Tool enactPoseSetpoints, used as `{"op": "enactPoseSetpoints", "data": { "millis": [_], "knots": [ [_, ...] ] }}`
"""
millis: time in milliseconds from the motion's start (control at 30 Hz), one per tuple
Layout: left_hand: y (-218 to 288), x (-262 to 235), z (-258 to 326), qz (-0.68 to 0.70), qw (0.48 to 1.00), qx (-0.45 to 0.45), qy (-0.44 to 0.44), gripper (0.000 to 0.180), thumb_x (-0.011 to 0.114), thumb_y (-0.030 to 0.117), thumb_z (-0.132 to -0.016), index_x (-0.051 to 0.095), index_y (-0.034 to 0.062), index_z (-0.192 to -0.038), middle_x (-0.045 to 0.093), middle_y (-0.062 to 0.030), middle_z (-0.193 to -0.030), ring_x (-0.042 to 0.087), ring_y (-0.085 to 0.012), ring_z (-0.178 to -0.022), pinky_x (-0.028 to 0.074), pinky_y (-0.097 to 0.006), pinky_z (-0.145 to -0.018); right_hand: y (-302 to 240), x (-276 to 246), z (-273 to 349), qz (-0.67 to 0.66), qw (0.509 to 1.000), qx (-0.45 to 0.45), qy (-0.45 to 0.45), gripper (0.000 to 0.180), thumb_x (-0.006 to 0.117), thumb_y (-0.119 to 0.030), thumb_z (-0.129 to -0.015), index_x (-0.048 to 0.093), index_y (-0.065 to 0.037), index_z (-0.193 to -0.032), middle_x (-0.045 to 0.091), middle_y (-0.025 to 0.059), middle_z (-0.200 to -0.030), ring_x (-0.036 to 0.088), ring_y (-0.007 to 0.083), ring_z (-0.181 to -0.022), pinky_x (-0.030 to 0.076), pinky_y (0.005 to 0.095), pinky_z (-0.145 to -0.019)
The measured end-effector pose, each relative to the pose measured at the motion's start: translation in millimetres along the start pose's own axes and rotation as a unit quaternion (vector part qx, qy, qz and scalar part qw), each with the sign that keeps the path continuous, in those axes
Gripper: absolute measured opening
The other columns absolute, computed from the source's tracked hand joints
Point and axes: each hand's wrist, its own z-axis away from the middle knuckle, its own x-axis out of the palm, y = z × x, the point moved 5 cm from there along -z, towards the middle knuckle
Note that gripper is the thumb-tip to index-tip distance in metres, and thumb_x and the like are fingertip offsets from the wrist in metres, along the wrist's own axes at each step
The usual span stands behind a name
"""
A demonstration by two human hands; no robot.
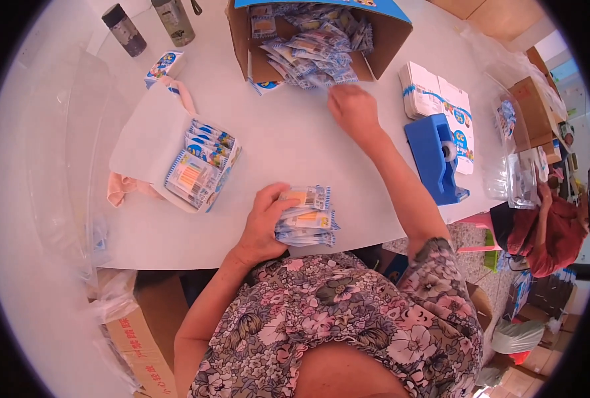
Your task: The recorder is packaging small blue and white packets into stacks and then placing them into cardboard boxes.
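1. We see the left hand [266,222] near the close edge of the table [295,149]. Its forearm slants up and inward from the lower edge, elbow bent.
2. We note that this hand is partly closed, its fingers curled over the left end of a stack of packets [310,219], which it holds against the tabletop. The packets lie layered just in front of the floral shirt [348,298].
3. We find the right arm stretched well forward, slanting up and leftward from its short sleeve. The right hand [355,109] has its back turned upward and its fingers bent into a loose curl.
4. We place its fingertips at the loose packets [318,53] spilling from the mouth of the cardboard box [389,50], which lies on its side. Blur hides the fingertips, so we cannot tell whether they grip a packet.
5. To the left we observe an open white carton, its lid [146,136] folded back, with more packets [199,169] inside.
6. To the right of the outstretched arm stands a blue tape dispenser [431,159], beside flat white cartons [422,93].
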Motion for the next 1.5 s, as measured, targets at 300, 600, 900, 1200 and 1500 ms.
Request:
{"op": "enactPoseSetpoints", "data": {
  "millis": [300, 600, 900, 1200, 1500],
  "knots": [
    [-4.9, -1.8, 3.0, -0.016, 0.999, 0.012, -0.047, 0.063, 0.086, 0.012, -0.068, 0.056, 0.0052, -0.124, 0.053, -0.019, -0.139, 0.052, -0.0361, -0.128, 0.038, -0.043, -0.112, -47.5, -16.6, -32.5, -0.294, 0.941, 0.001, -0.167, 0.02, 0.069, -0.02, -0.087, 0.074, -0.008, -0.102, 0.074, 0.0073, -0.089, 0.068, 0.027, -0.074, 0.054, 0.0347, -0.076],
    [5.2, -2.7, -3.6, -0.004, 0.999, -0.002, -0.042, 0.065, 0.087, 0.011, -0.066, 0.057, 0.0046, -0.123, 0.057, -0.0165, -0.131, 0.057, -0.0356, -0.119, 0.046, -0.04, -0.103, 32.5, 7.9, -84.3, -0.015, 0.991, 0.119, -0.059, 0.025, 0.066, -0.03, -0.089, 0.072, -0.011, -0.105, 0.071, 0.0106, -0.109, 0.065, 0.0345, -0.102, 0.054, 0.0456, -0.081],
    [3.6, -1.5, -5.5, 0.033, 0.997, -0.035, -0.056, 0.064, 0.086, 0.01, -0.065, 0.06, 0.0041, -0.122, 0.054, -0.0187, -0.136, 0.056, -0.0357, -0.123, 0.048, -0.04, -0.102, 39.2, 15.1, -91.1, 0.005, 0.998, 0.063, 0.008, 0.022, 0.064, -0.029, -0.091, 0.071, -0.008, -0.091, 0.07, 0.0107, -0.094, 0.067, 0.0343, -0.09, 0.055, 0.046, -0.076],
    [2.4, -7.7, -3.2, 0.038, 0.997, -0.059, -0.004, 0.063, 0.09, 0.02, -0.065, 0.062, 0.0065, -0.12, 0.031, -0.027, -0.154, 0.026, -0.0449, -0.147, 0.039, -0.047, -0.112, -48.0, -36.6, 2.8, -0.296, 0.918, -0.181, -0.193, 0.014, 0.068, -0.02, -0.087, 0.069, -0.005, -0.086, 0.068, 0.0112, -0.087, 0.065, 0.0303, -0.079, 0.052, 0.0401, -0.075],
    [6.5, -0.6, -9.3, -0.024, 0.997, 0.0, -0.076, 0.074, 0.092, 0.019, -0.063, 0.057, 0.0052, -0.126, 0.053, -0.019, -0.14, 0.055, -0.0335, -0.123, 0.045, -0.041, -0.103, 17.5, -4.0, -82.6, -0.093, 0.995, -0.016, 0.042, 0.023, 0.069, -0.03, -0.087, 0.075, -0.011, -0.098, 0.072, 0.0074, -0.105, 0.067, 0.0306, -0.099, 0.053, 0.0418, -0.088]
  ]
}}
